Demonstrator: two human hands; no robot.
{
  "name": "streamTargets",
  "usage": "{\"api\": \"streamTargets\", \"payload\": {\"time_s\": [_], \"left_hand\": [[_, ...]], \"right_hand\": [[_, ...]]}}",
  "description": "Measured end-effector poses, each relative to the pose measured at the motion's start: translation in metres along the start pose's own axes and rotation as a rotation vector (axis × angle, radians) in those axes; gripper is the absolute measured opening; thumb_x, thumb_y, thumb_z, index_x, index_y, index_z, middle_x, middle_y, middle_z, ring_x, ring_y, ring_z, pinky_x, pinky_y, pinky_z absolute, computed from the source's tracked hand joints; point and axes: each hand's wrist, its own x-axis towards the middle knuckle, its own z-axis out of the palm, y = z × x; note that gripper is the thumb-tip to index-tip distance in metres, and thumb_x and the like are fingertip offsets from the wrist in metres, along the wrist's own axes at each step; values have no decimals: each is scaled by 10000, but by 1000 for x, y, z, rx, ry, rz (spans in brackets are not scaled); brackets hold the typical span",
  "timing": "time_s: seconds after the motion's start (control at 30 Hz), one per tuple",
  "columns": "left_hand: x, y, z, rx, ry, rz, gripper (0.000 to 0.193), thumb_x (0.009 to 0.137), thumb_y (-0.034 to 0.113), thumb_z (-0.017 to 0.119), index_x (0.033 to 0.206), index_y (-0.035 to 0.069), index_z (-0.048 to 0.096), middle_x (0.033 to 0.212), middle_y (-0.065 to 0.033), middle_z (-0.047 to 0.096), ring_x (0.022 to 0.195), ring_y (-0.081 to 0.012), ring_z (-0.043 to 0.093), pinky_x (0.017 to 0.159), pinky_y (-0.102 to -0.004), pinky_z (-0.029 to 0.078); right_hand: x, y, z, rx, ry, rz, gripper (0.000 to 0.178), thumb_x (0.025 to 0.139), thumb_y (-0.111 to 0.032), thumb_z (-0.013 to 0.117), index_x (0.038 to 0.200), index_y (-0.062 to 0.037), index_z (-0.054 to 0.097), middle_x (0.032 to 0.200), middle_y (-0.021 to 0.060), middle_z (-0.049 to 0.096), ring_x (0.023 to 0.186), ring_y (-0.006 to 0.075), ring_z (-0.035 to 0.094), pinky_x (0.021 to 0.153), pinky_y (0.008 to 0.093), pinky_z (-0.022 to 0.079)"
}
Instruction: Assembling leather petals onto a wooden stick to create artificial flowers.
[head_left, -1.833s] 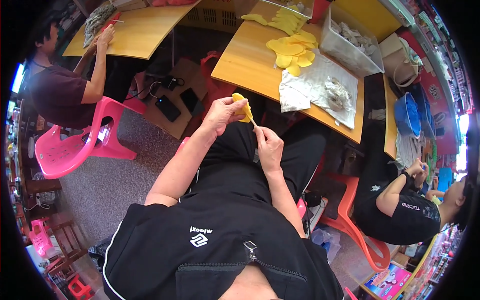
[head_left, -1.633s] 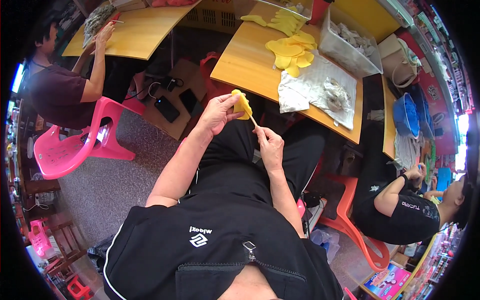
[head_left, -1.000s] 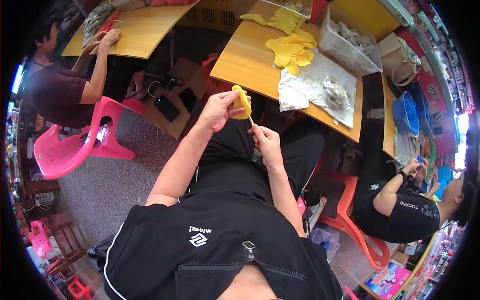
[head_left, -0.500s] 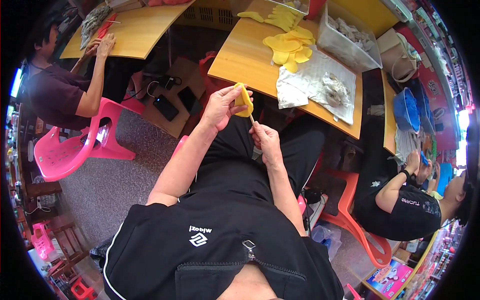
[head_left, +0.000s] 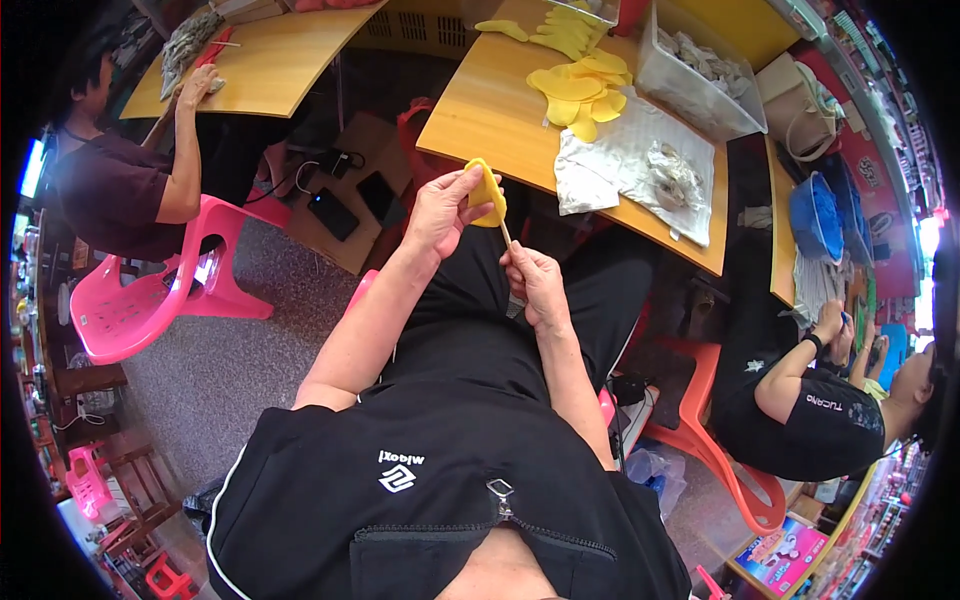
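Above my lap, my left hand (head_left: 443, 212) pinches a small yellow cloth piece (head_left: 490, 196) with a rounded top edge. My right hand (head_left: 540, 287) is closed around a thin light stick (head_left: 506, 236), which runs up to the lower end of the cloth. Whether its tip is inside the piece or only against it, I cannot tell. Similar flat yellow pieces (head_left: 572, 88) lie in a loose heap on the wooden table (head_left: 480, 115) ahead. Beside them a white cloth (head_left: 640, 140) carries a clump of greyish stuffing (head_left: 672, 178).
A clear plastic bin (head_left: 700, 105) with pale scraps stands at the table's far right. One co-worker (head_left: 125, 190) sits left on a pink chair (head_left: 130, 310); another (head_left: 810, 410) sits right on an orange chair (head_left: 700, 400). Phones (head_left: 333, 213) lie on a low board.
The yellow piece sits slightly higher and looks more stretched along the stick; my hands barely moved. The left co-worker's hands have shifted on their table, and the right co-worker's hands moved slightly.
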Motion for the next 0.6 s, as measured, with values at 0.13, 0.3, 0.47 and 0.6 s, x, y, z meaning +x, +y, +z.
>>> {"api": "streamTargets", "payload": {"time_s": [0.13, 0.3, 0.47, 0.6], "left_hand": [[-2, -4, 7, 63, -30, -29, 274, 889, 225, 623, 1051, 4, 630, 981, -100, 668, 838, -146, 660, 656, -229, 572], [-5, -2, 9, 35, -32, -26, 274, 892, 217, 620, 1055, -3, 627, 987, -104, 666, 830, -146, 661, 659, -224, 574], [3, 1, 5, 5, 1, -13, 245, 886, 198, 629, 1035, 4, 639, 960, -83, 667, 821, -147, 662, 663, -244, 575], [2, 2, 5, 48, -11, -27, 237, 881, 187, 636, 1033, 5, 642, 947, -70, 666, 819, -146, 660, 674, -261, 574]], "right_hand": [[-1, -1, 3, 133, -6, 40, 313, 924, -336, 572, 759, -72, 603, 552, -79, 406, 425, 18, 282, 402, 179, 209], [-2, -4, 2, 214, -67, 103, 308, 929, -322, 566, 759, -68, 603, 552, -76, 412, 425, 20, 287, 403, 179, 213], [-2, -7, -3, 89, -10, 11, 303, 931, -311, 564, 763, -63, 608, 554, -73, 421, 428, 20, 297, 406, 177, 217], [-3, -9, -2, 86, -13, 20, 295, 928, -304, 571, 768, -61, 616, 552, -74, 422, 435, 17, 308, 404, 176, 221]]}}
